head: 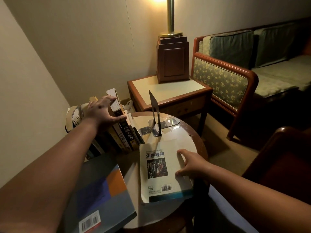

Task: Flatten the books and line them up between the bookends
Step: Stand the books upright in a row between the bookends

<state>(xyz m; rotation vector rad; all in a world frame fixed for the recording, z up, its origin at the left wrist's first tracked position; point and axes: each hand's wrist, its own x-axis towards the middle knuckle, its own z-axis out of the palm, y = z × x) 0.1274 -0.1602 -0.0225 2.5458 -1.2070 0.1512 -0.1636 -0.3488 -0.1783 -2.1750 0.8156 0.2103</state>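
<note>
Clasping the tops of the standing row of books [121, 132] between spread fingers and thumb, the left hand [102, 110] holds them at the far left of the round table [185, 137]. The right hand [190, 163] lies spread on the right side of the pale book [159, 169], which lies flat in front of the dark bookend [155, 115]. A blue-and-orange book [104, 187] lies flat at the near left.

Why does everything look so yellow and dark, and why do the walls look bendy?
Head view: the only light seen is the lamp glowing at the top edge, so the wall beside it is bright and the lower corners go dim; the round table has small glints beside the bookend; spine lettering on the upright books is sharp; the wide-angle lens curves the wall lines.
</note>
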